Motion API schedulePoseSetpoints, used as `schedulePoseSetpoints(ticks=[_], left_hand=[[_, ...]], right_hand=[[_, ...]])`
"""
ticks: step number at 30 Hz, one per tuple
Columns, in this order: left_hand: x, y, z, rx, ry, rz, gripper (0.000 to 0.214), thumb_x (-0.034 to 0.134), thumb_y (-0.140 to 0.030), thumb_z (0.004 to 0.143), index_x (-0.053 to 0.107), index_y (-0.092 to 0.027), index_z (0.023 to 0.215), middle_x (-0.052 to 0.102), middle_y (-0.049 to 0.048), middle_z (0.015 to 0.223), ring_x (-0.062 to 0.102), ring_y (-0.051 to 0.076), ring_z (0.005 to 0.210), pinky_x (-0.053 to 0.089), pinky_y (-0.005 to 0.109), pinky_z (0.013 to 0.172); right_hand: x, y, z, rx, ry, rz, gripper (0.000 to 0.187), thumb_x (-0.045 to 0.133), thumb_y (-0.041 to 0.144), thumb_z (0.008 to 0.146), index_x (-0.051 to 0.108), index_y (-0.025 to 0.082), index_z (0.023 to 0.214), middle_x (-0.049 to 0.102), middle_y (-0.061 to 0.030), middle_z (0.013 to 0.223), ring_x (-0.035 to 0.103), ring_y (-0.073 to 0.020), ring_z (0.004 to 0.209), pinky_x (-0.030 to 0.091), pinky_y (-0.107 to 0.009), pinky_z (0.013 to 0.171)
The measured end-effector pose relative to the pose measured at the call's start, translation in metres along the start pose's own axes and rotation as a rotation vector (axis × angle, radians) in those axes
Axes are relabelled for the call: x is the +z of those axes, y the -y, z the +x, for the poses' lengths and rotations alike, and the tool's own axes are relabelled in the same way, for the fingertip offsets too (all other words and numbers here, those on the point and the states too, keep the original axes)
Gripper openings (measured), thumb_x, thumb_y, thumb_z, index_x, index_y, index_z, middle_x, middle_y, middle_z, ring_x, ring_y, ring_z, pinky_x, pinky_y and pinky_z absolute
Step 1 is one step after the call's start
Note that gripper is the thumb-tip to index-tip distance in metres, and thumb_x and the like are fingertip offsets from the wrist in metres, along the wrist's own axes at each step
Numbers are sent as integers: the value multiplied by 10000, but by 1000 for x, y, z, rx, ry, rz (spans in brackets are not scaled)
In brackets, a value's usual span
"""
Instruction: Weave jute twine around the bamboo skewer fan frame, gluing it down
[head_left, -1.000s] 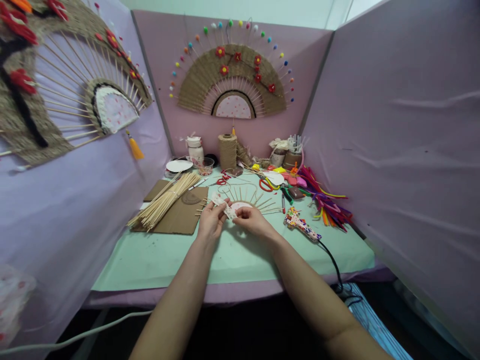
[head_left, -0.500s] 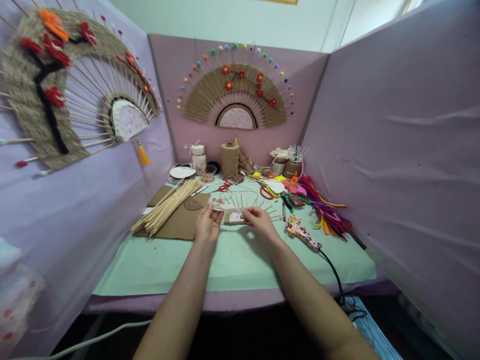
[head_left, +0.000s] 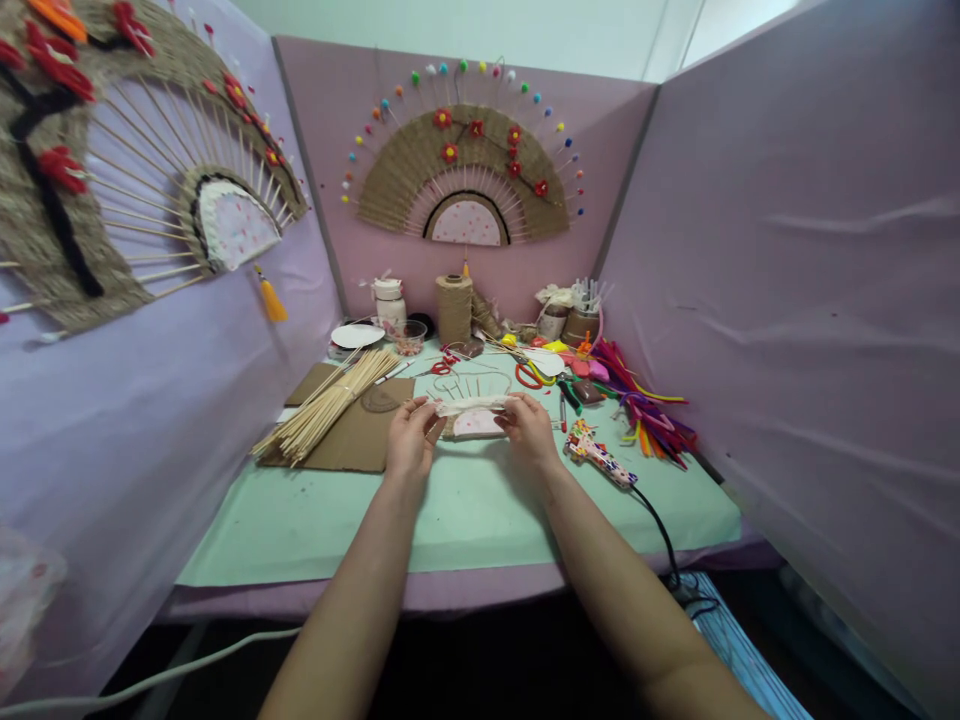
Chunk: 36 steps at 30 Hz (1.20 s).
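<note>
A strip of white lace trim is stretched level between my two hands. My left hand pinches its left end, and my right hand pinches the right end. Just beneath the lace lies a small half-made fan, with a pink-and-white spotted half-round centre and thin sticks fanning out behind it. The lace and my fingers hide part of it. Whether the lace touches the fan I cannot tell.
Left of my hands, a bundle of bamboo sticks rests on cardboard. To the right lie a patterned glue gun with a black cord, red-handled scissors and coloured pipe cleaners. A twine spool stands behind.
My right hand has shifted right along the lace, which is now pulled out straight and level between both hands. The camera view has tilted slightly downward.
</note>
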<state>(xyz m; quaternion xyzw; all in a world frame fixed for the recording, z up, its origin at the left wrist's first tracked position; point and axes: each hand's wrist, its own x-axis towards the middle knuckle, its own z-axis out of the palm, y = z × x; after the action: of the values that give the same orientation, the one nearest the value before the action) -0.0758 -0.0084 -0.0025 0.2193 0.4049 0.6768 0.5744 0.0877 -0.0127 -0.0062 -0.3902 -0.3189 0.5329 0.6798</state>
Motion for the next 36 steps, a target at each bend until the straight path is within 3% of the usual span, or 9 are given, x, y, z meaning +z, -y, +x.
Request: schedulePoseSetpoints(ticks=[6, 9, 11, 14, 18, 22, 27, 32, 36], left_hand=[[-4, 12, 0, 435, 263, 779, 419, 742, -146, 640, 613, -208, 1034, 628, 109, 1162, 581, 257, 1140, 395, 423, 1046], [-3, 16, 9, 471, 415, 1230, 608, 812, -168, 552, 630, -233, 1128, 517, 156, 1375, 393, 353, 1347, 222, 505, 1131], [0, 17, 17, 425, 512, 1411, 691, 840, -184, 512, 629, -266, 1166, 496, 158, 1409, 359, 382, 1366, 164, 546, 1128], [5, 16, 26, 425, 644, 1504, 598, 802, -231, 592, 648, -294, 1167, 617, 128, 1253, 469, 348, 1267, 198, 502, 1113], [8, 12, 27, 516, 668, 1600, 419, 681, -325, 753, 668, -268, 1169, 662, 135, 1101, 547, 333, 1133, 276, 469, 1050], [14, 5, 22, 588, 560, 1471, 399, 634, -361, 809, 652, -269, 1197, 637, 132, 1188, 531, 323, 1165, 279, 471, 1050], [30, -13, 4, 699, 376, 967, 478, 725, -288, 743, 634, -252, 1211, 617, 107, 1226, 503, 299, 1210, 311, 427, 1071], [40, -15, -26, 649, 386, 666, 556, 741, -246, 730, 604, -292, 1268, 546, 83, 1310, 490, 264, 1235, 372, 368, 1053], [43, -6, -39, 596, 413, 571, 535, 703, -193, 758, 605, -325, 1268, 505, 63, 1390, 446, 245, 1305, 368, 353, 1070]], right_hand=[[-4, 15, 1, -109, -102, 262, 195, 625, 255, 575, 511, 228, 731, 666, 16, 764, 614, -150, 745, 536, -307, 703], [-5, 17, 1, -54, -61, 301, 195, 624, 241, 580, 506, 229, 735, 673, 24, 743, 614, -145, 719, 539, -304, 686], [-4, 18, 0, -33, -35, 285, 187, 611, 251, 598, 496, 236, 745, 674, 30, 744, 616, -144, 713, 537, -297, 674], [-3, 20, -2, -8, 24, 252, 176, 597, 265, 606, 483, 238, 737, 660, 31, 719, 614, -149, 700, 536, -299, 660], [-2, 21, -5, -18, 144, 179, 182, 620, 285, 611, 482, 235, 718, 644, 19, 700, 600, -150, 674, 527, -289, 630], [-1, 18, -8, -83, 188, 73, 217, 661, 345, 631, 501, 241, 733, 631, 21, 738, 587, -147, 663, 522, -294, 625], [6, 32, -24, -142, 275, -92, 183, 718, 333, 660, 596, 222, 740, 601, 25, 664, 531, -122, 593, 463, -260, 584], [19, 70, -40, -368, 393, -368, 141, 705, 350, 754, 676, 217, 793, 616, 4, 736, 511, -125, 631, 428, -258, 596], [21, 86, -33, -493, 265, -410, 136, 676, 354, 797, 659, 220, 809, 610, 10, 722, 511, -129, 630, 413, -257, 591]])
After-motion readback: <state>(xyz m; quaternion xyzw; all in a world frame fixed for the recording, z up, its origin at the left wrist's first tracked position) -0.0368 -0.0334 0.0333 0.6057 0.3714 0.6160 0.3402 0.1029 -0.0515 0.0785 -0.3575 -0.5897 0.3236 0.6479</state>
